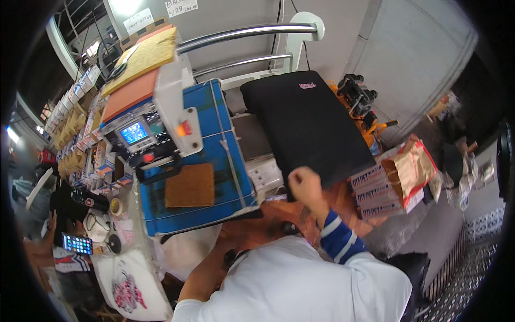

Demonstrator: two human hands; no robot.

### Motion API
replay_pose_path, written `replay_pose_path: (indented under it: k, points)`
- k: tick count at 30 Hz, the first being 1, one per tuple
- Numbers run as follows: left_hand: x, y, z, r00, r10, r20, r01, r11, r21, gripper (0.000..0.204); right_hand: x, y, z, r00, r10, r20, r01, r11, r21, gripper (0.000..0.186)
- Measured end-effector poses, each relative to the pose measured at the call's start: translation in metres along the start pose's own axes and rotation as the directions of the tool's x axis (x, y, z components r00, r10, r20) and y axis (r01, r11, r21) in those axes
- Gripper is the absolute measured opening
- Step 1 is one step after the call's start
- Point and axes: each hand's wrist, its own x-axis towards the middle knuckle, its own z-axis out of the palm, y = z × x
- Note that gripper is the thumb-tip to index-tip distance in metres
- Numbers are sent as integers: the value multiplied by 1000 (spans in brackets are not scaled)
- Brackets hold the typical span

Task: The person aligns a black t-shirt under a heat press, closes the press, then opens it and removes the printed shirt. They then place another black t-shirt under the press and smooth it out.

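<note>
A black fabric piece with a small pink print lies spread over the right platen of a white heat press. My right hand is at its lower edge, fingers curled; whether they hold the cloth is unclear. My left forearm reaches downward at bottom centre, its hand blurred and mostly hidden below the press, fingers not readable. Left of the black cloth, a blue padded platen carries a brown square pad. The press head has a lit screen and a red button; yellow and orange pads rest on top.
Stacked boxes and a paper bag stand right, near a black machine on an orange stand. Shelved boxes line the left, above a phone and a white printed cloth. A blurred person is at far left.
</note>
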Motion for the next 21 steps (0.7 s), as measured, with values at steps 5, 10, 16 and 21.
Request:
replay_pose_path:
  k: [5, 10, 16, 21]
  points:
    - [95, 177, 148, 941, -29, -337, -190, 777, -600, 22, -35, 37, -28, 875, -227, 427, 103, 951, 293, 20]
    - [55, 270, 160, 747, 26, -664, -511, 661, -549, 17, 6, 52, -75, 851, -426, 308, 401, 905, 144, 45]
    - [79, 384, 161, 692, 361, -625, -687, 596, -415, 51, 170, 78, -136, 998, -61, 3, 57, 934, 353, 27]
    - [148, 468, 175, 855, 442, -272, -394, 210, -895, 83, 220, 48, -298, 844, -508, 171, 420, 825, 379, 33]
